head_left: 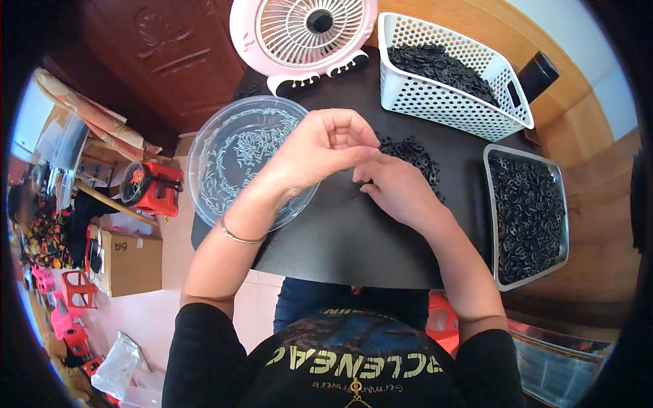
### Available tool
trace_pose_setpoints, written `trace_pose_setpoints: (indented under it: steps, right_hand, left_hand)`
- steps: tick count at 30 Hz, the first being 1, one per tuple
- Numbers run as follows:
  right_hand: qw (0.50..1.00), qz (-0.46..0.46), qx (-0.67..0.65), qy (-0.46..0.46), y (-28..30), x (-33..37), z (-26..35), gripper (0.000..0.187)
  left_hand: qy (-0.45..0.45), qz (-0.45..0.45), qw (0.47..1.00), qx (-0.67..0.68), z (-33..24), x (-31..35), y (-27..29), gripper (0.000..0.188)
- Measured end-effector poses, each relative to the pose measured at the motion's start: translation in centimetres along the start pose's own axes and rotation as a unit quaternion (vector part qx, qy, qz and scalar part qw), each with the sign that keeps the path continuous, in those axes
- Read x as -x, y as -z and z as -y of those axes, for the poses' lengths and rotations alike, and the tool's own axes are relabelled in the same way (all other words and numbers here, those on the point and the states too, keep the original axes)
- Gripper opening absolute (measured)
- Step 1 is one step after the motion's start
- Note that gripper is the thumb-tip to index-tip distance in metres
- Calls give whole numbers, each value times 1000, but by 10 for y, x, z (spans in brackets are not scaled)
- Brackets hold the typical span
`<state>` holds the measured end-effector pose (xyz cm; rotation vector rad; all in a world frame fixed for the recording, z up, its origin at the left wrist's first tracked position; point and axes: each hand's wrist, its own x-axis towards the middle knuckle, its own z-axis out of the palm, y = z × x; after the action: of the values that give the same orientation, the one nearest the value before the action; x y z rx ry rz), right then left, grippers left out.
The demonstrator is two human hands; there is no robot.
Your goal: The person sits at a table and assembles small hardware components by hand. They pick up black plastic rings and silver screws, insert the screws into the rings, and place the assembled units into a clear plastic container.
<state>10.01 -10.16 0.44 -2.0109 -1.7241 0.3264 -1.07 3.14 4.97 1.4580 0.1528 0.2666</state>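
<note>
My left hand [325, 151] and my right hand [396, 189] meet over the black table [340, 238], fingertips pinched together on a small dark part that I cannot make out clearly. A loose pile of black ring parts [408, 153] lies just behind my right hand. Under my left wrist sits a clear round plastic bowl [231, 153] holding several thin metal pins. A thin bracelet [239, 236] is on my left forearm.
A white perforated basket [449, 102] of black rings stands at the back right. A metal tray [559, 204] full of black rings lies at the right. A pink fan [303, 34] stands at the back. Red stools and a cardboard box [132, 262] are on the floor at left.
</note>
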Motion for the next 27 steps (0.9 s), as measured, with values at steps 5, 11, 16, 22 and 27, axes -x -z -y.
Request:
trace_pose_setpoints:
  steps: [5,11,16,22,27]
  right_hand:
    - [997,-52,-49,-4,3,5,-4,9]
    - [886,-240,-389,-75,13,10,-14,11]
    - [832,-235,-498,-69,11,11,-9,12]
    - [834,-227,-497,-69,9,13,-8,14]
    - [837,-237,-489,-62,5,12,-8,14]
  left_hand:
    - [9,-37,997,70,18,-7,-11,12]
    - [42,-82,977,191,37,-4,-8,10]
    - [27,-84,973,214,46,-6,-12,11]
    - [3,-91,976,196,49,-6,-15,11]
    - [1,-88,976,201,51,-7,-15,12]
